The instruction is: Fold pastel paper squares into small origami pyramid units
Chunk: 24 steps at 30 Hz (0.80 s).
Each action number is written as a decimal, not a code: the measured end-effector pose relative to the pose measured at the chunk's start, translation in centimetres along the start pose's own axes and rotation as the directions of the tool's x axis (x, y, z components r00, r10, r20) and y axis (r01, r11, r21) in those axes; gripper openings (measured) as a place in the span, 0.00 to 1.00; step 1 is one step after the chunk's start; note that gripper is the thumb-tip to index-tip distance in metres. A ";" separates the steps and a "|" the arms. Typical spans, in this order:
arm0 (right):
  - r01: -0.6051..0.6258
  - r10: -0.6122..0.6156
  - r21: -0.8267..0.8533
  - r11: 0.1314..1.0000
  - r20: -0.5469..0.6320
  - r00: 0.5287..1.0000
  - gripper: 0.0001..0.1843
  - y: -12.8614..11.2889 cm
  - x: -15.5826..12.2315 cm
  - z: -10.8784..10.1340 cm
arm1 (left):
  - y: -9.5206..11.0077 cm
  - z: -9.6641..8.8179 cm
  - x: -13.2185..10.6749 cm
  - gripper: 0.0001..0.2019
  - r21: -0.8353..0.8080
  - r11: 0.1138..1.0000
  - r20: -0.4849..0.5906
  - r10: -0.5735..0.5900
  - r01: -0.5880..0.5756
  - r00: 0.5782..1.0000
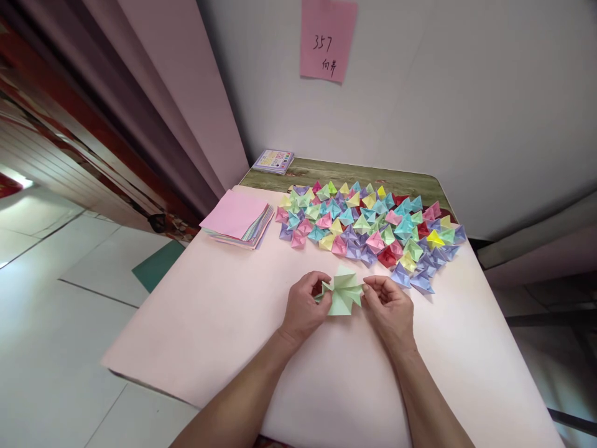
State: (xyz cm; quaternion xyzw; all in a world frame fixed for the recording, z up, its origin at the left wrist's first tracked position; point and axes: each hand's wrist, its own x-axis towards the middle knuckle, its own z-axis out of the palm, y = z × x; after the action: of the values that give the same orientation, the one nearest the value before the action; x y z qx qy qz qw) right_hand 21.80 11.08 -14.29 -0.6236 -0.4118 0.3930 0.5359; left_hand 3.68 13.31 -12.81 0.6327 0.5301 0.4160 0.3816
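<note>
A pale green sheet of origami paper (344,294), creased and partly folded so its sides draw inward, is held just over the pink table covering. My left hand (305,303) pinches its left edge between thumb and fingers. At the right corner, my right hand (389,305) grips it with thumb and index finger. Beyond both hands lies a spread of small folded paper boats (361,224) in many colours, closely packed together.
To the left stands a stack of square coloured paper (236,214), pink on top. Printed paper packs (274,160) lie at the table's far left corner. A pink note (328,40) is stuck on the wall behind. On the floor at left lies a green sheet (157,266).
</note>
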 end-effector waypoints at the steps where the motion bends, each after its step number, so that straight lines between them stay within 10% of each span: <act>1: 0.006 -0.006 0.003 1.000 -0.003 1.000 0.16 0.0 -0.1 0.1 | 0.0 0.0 0.0 0.09 -0.005 1.000 -0.002 -0.007 0.007 1.000; 16: -0.023 0.018 0.016 1.000 0.235 0.972 0.35 -1.0 -1.7 2.1 | 1.2 0.3 -0.4 0.06 -0.259 0.965 -0.065 -0.056 0.038 0.996; 24: -0.080 0.068 0.075 0.994 0.158 0.985 0.30 -0.7 -0.8 1.1 | 0.4 -0.1 0.4 0.11 -0.687 0.639 0.146 -0.347 0.347 0.926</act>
State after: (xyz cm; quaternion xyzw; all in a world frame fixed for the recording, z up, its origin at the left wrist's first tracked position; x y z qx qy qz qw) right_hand 20.40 10.79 -13.68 -0.5837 -0.4125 0.4763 0.5121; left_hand 3.78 13.67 -12.34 0.3263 0.4435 0.5043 0.6653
